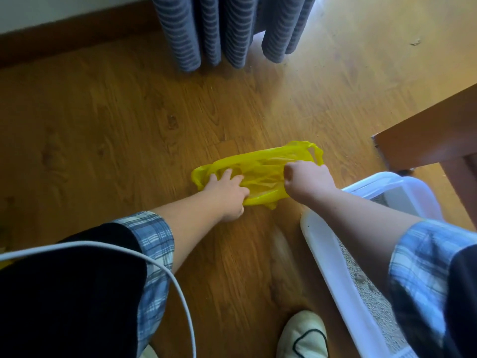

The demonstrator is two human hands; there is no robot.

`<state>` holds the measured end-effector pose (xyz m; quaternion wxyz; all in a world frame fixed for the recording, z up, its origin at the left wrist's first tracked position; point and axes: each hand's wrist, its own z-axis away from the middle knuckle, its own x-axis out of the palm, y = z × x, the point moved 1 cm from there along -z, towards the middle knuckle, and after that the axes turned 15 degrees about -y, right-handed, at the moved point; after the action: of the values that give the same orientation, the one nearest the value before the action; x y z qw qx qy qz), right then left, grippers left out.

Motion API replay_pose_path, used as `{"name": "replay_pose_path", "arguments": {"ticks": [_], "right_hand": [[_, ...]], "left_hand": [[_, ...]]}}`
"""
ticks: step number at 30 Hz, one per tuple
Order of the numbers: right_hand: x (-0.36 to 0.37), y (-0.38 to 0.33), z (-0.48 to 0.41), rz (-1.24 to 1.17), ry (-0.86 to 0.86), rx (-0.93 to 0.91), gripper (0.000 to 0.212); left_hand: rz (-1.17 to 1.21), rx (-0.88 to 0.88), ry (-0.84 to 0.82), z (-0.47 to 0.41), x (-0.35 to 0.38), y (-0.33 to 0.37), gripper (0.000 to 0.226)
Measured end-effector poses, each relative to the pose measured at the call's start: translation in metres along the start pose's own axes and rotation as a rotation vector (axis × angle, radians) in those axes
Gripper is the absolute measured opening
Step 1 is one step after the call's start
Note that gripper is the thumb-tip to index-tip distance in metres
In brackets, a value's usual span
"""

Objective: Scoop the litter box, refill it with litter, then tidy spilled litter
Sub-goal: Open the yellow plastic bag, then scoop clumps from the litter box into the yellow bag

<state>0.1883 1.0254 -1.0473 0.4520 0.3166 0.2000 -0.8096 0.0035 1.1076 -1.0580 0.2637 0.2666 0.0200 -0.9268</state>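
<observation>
Two hands: both are on one yellow plastic bag that lies on the wooden floor.
Left fingers: spread open and laid flat on the left part of the bag, pressing it against the floor; they do not close around it.
Left hand: palm down, at the near left edge of the bag.
Right fingers: curled into a closed fist; the fingertips are hidden under the hand, but the plastic gathers in folds toward the fist, so it grips the bag.
Right hand: on the right part of the bag, just beside the bag's handle loop.
Yellow bag: crumpled and stretched between the two hands, with one handle loop at each end.
Sleeves: blue plaid cuffs show under dark outer sleeves on both arms; the forearms are bare.
Litter box: white plastic, at the right side, near the bag but apart from it; the right forearm passes above it.
Litter: grey grains lie inside the box.
Slipper: pale, at the bottom edge, just beside the box.
Cable: white, curving over the left sleeve.
Curtain: blue-grey with stripes, hanging to the floor at the top.
Furniture: brown wood, at the right, behind the box.
</observation>
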Motion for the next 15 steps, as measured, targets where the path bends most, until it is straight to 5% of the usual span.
{"name": "replay_pose_path", "arguments": {"ticks": [6, 11, 15], "right_hand": [[-0.013, -0.005, -0.009, -0.561, -0.041, 0.058, 0.058], [-0.020, -0.007, -0.002, -0.396, -0.045, 0.126, 0.067], [-0.027, -0.025, 0.010, -0.187, 0.026, 0.115, 0.045]], "left_hand": [[0.026, 0.025, 0.045, 0.005, 0.000, -0.004, 0.046], [0.058, 0.056, 0.114, 0.012, 0.003, -0.011, 0.049], [0.064, 0.095, 0.209, 0.021, -0.003, -0.017, 0.053]]}}
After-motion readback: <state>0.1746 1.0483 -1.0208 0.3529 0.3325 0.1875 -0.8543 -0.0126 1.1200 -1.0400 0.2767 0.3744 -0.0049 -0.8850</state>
